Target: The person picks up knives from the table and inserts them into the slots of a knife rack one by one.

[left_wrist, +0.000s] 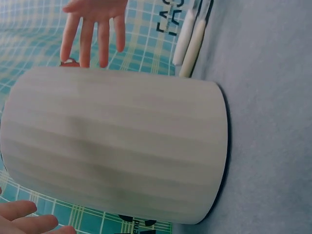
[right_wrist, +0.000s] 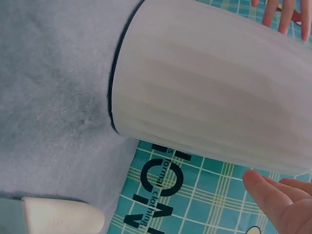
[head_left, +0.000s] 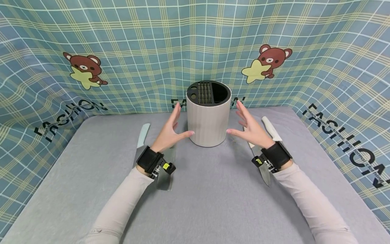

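Note:
A whitish ribbed knife block (head_left: 208, 123) with a black slotted top stands upright at the back middle of the table. My left hand (head_left: 170, 134) is at its left side, fingers straight and thumb spread toward it. On the opposite side, my right hand (head_left: 251, 130) mirrors that pose. Gaps show between the fingers and the block in the wrist views, though the left thumb's contact is hard to judge. Neither hand holds anything. Beneath my left wrist lie a knife with a pale blue handle (head_left: 143, 135) and a broad blade (head_left: 166, 178), its handle hidden.
Near my right wrist lie a knife with a white handle (head_left: 270, 128) and another with a cream handle (right_wrist: 63, 216); a pointed blade (head_left: 265, 174) shows below the wrist. A plaid cloth (head_left: 146, 51) hangs behind the grey tabletop (head_left: 210, 203) and along both sides.

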